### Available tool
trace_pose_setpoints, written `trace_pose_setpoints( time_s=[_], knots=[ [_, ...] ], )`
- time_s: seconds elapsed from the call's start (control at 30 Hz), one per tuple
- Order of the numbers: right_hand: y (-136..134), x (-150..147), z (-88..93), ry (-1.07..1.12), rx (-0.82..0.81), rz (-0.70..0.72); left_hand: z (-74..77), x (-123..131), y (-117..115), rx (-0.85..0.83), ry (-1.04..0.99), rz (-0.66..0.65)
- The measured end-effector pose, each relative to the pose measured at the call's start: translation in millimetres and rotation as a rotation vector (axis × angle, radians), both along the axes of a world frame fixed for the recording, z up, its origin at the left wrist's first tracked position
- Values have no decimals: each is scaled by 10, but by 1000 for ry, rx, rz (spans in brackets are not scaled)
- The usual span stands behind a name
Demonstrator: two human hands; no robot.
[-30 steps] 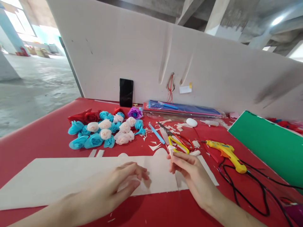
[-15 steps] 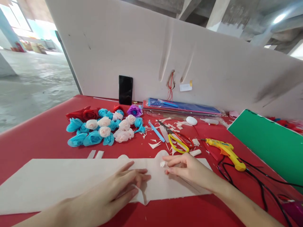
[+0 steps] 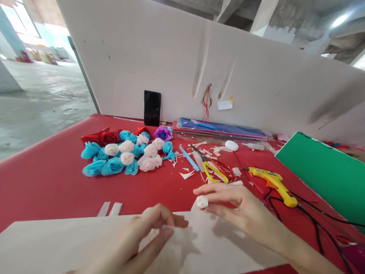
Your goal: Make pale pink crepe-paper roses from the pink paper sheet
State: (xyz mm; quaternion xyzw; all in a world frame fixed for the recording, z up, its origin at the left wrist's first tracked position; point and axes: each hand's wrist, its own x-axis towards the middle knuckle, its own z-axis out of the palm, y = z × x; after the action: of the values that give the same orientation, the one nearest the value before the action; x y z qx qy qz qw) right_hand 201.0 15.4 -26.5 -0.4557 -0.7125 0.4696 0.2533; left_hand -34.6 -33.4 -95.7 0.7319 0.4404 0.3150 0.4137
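A small white rolled paper flower bud (image 3: pixel 202 201) sits between the thumb and fingers of my right hand (image 3: pixel 232 203), held up over the sheet. My left hand (image 3: pixel 148 238) is to its left, with bent fingers and the thumb drawn together on a thin white paper petal (image 3: pixel 177 231). Much of that petal is blurred or hidden by the fingers. Beneath both hands lies a large white paper sheet (image 3: pixel 71 238), shaded by their shadows. A rounded petal piece shows at the sheet's far edge behind the bud.
Blue, white, red and purple paper flowers (image 3: pixel 127 158) lie at the back left. Paper scraps, a blue pen (image 3: pixel 189 158) and yellow-and-red-handled scissors (image 3: pixel 216 172) are beyond my right hand. On the right are a yellow glue gun (image 3: pixel 272 184) with black cable and a green board (image 3: pixel 322 175).
The white sheet has slid toward me. My right hand has raised the bud and turned it more into view. My left hand has risen slightly with the petal.
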Motion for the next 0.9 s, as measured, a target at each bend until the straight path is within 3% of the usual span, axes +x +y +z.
trace_pose_setpoints(
  time_s=[0.1, 0.23, 0.43, 0.6, 0.73, 0.9],
  knots=[
    [-66, -52, 22, 214, 232, 22, 217, 57, 166, 47, -18, 42],
    [-115, -76, 23, 294, 528, 33, 511, 115, 312, 117, -58, 49],
    [-131, -101, 56, 281, 726, 7, 868, 229, 408, 216, -141, 66],
    [-167, -120, 48, 308, 743, -58, 883, 273, 459, 276, -335, 41],
    [-166, -158, 40, 360, 691, -137, 854, 286, 450, 178, -305, -108],
    [-176, -222, 52, 381, 548, -170, 877, 271, 401, 222, -295, -88]
  ],
)
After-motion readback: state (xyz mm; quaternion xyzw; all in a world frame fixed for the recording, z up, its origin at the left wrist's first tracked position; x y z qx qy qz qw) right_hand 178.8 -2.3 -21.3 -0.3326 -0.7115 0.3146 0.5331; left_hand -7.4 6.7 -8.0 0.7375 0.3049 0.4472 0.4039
